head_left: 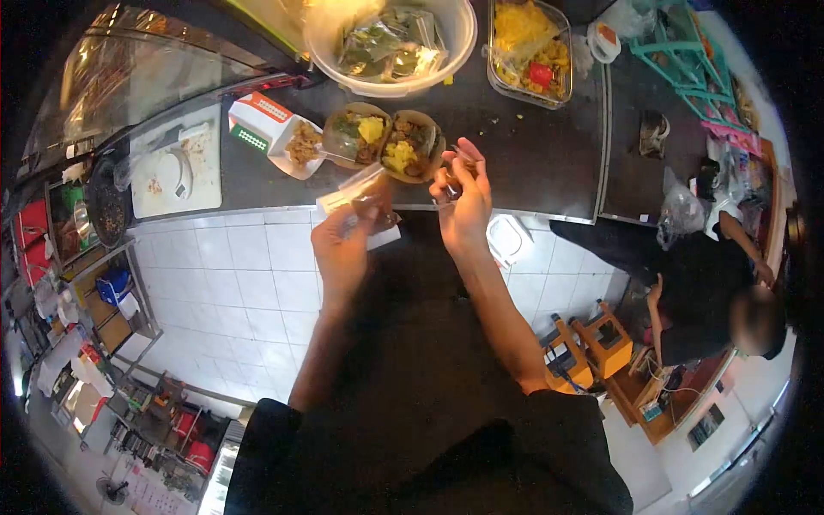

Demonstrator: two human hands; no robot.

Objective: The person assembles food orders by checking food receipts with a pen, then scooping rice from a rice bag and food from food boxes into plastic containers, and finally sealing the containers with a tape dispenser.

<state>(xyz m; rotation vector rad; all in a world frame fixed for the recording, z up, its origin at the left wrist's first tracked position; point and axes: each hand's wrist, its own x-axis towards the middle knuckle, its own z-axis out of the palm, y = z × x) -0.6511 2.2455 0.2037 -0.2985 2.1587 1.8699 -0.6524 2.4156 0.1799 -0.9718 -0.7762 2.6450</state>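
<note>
My left hand is closed on a see-through plastic packet with a whitish top and something brown in it; motion blurs it a little. My right hand is raised to the right of it, fingers curled around a small see-through sachet of dark reddish-brown stuff. Just beyond the hands, two open brown paper food boxes hold yellow, green and brown food. Left of them lies an open white carton with orange and green print, with light brown crumbly food at its open end.
On the dark counter stand a white tub of plastic packets and a see-through container of yellow food. A white cutting board lies left, teal racks stand right. Another person is at the right, near wooden stools.
</note>
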